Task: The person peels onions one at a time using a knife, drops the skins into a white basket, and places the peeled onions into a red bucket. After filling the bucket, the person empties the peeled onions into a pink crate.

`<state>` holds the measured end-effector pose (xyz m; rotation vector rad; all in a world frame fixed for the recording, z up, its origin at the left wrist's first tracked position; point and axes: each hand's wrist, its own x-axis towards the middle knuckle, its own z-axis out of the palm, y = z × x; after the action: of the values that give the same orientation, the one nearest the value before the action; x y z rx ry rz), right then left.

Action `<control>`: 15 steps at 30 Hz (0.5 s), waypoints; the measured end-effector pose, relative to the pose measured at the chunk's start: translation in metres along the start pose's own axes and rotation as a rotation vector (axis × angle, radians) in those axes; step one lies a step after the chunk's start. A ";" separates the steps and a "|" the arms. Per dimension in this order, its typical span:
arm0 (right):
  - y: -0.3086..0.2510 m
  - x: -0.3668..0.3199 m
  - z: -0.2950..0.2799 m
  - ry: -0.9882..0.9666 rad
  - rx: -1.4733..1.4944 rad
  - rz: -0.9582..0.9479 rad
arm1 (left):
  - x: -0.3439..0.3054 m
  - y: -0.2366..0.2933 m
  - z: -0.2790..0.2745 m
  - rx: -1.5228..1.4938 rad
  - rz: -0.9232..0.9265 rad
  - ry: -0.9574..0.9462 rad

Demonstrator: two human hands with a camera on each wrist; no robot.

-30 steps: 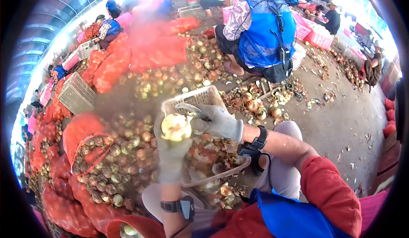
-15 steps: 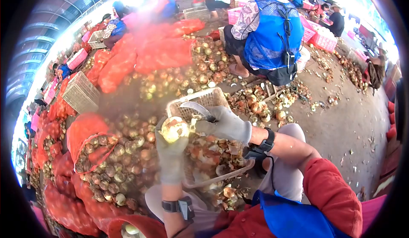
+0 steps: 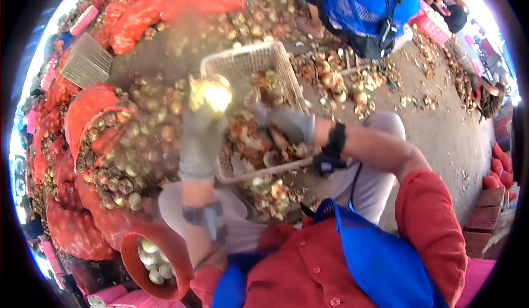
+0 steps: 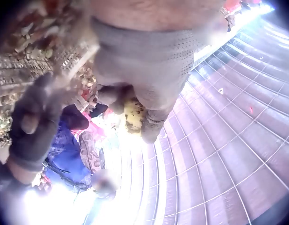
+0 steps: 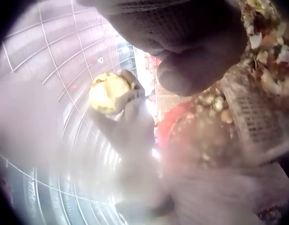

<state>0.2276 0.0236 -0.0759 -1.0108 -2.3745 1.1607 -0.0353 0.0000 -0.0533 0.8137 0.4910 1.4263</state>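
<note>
A pale peeled onion (image 3: 211,94) sits in the fingers of my gloved left hand (image 3: 199,142), raised beside the crate's left side. The left wrist view has the glove (image 4: 144,70) gripping the yellowish onion (image 4: 134,116); the onion (image 5: 109,93) also appears in the right wrist view. My gloved right hand (image 3: 286,124) is over the crate, apart from the onion, its fingers curled as around the knife handle; blur hides the blade. A plastic crate (image 3: 242,54) holds skins and scraps (image 3: 245,137).
Loose onions (image 3: 138,142) and red net sacks (image 3: 77,225) lie to the left. An orange bucket (image 3: 176,283) with pale onions stands at lower left. A person in a blue vest (image 3: 369,5) is ahead; onion scraps (image 3: 330,79) lie right of the crate.
The head view has tilted down, showing more of the crate and the bucket. My hands have moved apart; the onion is now away from my right hand, which has dropped over the crate.
</note>
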 end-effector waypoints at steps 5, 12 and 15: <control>-0.123 -0.007 -0.057 0.355 0.390 0.097 | 0.003 0.009 0.020 0.101 0.071 -0.008; -0.101 -0.005 -0.054 0.430 -0.502 -0.286 | 0.002 0.018 0.057 0.443 -0.030 -0.026; -0.092 -0.001 -0.054 0.459 -0.593 -0.402 | 0.002 0.019 0.060 0.458 -0.005 0.025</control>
<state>0.2154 0.0138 0.0294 -0.7813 -2.4001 0.0585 -0.0035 -0.0112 0.0005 1.1571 0.8563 1.3369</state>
